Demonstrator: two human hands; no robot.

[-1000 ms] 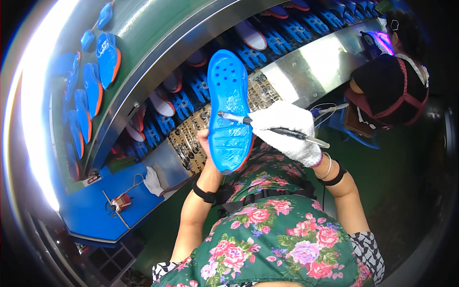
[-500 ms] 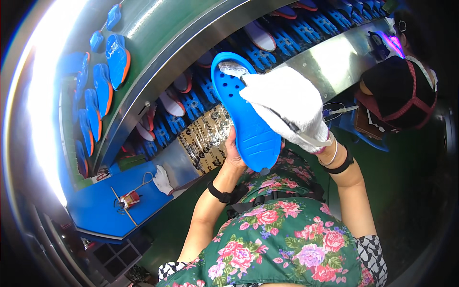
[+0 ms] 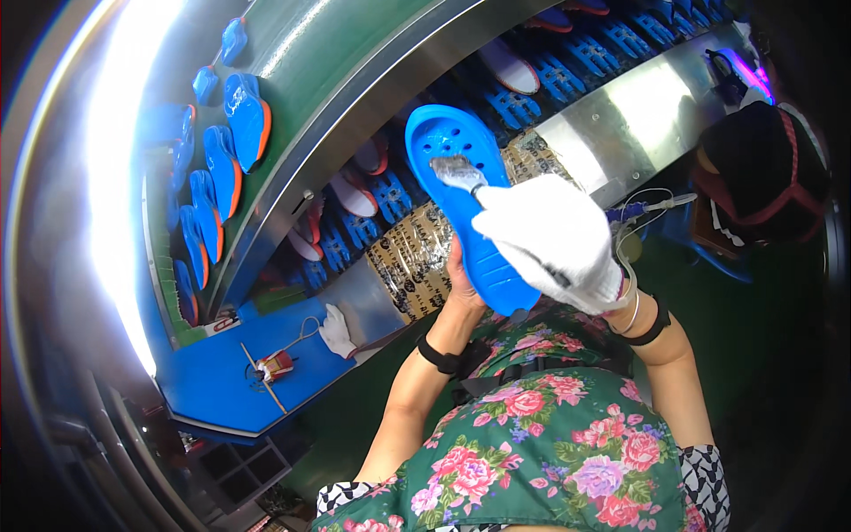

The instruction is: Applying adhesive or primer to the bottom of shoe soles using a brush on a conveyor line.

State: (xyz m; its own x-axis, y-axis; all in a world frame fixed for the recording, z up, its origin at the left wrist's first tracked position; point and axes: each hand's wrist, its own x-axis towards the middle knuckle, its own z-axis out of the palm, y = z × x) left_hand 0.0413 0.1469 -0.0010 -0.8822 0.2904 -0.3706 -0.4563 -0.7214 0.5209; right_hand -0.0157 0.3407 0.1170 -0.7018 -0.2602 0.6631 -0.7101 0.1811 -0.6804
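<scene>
My left hand (image 3: 462, 282), bare with a black wristband, grips a blue shoe sole (image 3: 449, 209) along its left side near the lower end. The sole has a raised rim, several round holes at its far end and ridges at the near end. A wet shine shows among the holes. My right hand (image 3: 558, 239), in a white glove, is closed around a brush, whose handle it mostly hides. The brush's pale bristles (image 3: 457, 172) rest on the inner face of the sole, just below the holes.
Beyond my hands runs a conveyor with blue slotted racks (image 3: 594, 56) bearing pale shoe parts. Blue-and-orange soles (image 3: 245, 122) sit on a green belt at the left. A blue table (image 3: 213, 381) holds a small red pot (image 3: 276, 365) and a white glove (image 3: 337, 333). Another person (image 3: 758, 177) is at the right.
The brush has moved from the sole's far end toward its middle, and a wet shine shows where it was. The whole view has shifted slightly.
</scene>
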